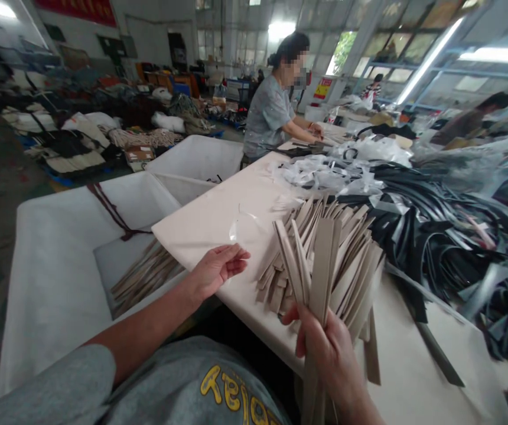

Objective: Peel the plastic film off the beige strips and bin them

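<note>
Your right fingers (291, 315) grip a fanned bundle of long, flat beige strips (320, 265) at five o'clock; your left fingers (233, 257) spread open, empty, at seven o'clock above the cream surface (205, 218).

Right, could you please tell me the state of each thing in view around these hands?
Left hand: open, empty.
Right hand: closed around a strip bundle.
Table strips: loose, heaped.
Bin strips: lying in a white bin.
Black strips: tangled heap.
Plastic: crumpled.
</note>
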Tool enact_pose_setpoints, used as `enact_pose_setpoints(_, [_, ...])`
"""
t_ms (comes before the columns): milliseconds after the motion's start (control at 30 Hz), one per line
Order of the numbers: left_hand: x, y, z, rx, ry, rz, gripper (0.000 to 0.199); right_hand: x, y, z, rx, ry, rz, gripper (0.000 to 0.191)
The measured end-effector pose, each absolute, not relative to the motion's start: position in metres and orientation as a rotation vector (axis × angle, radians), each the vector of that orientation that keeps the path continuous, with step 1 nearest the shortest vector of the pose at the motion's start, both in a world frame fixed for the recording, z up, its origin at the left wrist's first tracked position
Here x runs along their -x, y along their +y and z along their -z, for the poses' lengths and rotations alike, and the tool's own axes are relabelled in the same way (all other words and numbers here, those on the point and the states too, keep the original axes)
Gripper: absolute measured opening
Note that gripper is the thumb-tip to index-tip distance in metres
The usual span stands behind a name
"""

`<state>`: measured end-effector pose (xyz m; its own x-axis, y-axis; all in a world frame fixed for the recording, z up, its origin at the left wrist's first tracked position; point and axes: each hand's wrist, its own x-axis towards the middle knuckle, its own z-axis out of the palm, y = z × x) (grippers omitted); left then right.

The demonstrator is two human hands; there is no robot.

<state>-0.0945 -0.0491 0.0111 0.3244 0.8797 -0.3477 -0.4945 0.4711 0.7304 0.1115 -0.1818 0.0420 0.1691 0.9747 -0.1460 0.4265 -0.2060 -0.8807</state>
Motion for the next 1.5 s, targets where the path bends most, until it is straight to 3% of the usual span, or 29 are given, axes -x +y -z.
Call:
enact_pose_setpoints(200, [0.089, -0.044, -0.020, -0.634, 0.763, -1.035, 0.036, -0.106, -0.196, -0.017, 1.794, -1.257, -0.961, 0.052])
enact_pose_setpoints(533, [0.085, -0.045, -0.023, -0.730, 0.793, -1.075, 0.041, -0.105, -0.206, -0.003, 1.751, -1.671, -0.372, 0.035])
enact_pose_setpoints(733, [0.087, -0.048, -0.024, -0.772, 0.795, -1.089, 0.039, -0.102, -0.205, 0.007, 1.842, -1.738, -0.156, 0.035])
enact_pose_setpoints(833, [0.090, -0.047, -0.023, -0.773, 0.798, -1.106, 0.038, -0.098, -0.208, 0.006, 1.829, -1.647, -0.285, 0.035])
enact_pose_setpoints(1033, [0.093, -0.047, -0.021, -0.649, 0.792, -1.051, 0.038, -0.089, -0.211, -0.002, 1.676, -1.131, -0.900, 0.039])
enact_pose_setpoints(1233, [0.089, -0.058, -0.023, -0.686, 0.665, -1.048, 0.025, -0.087, -0.207, -0.009, 1.641, -1.178, -1.019, 0.045])
enact_pose_setpoints(1500, [0.084, -0.067, -0.028, -0.746, 0.678, -1.010, 0.034, -0.091, -0.202, 0.001, 1.669, -1.311, -0.843, 0.041])
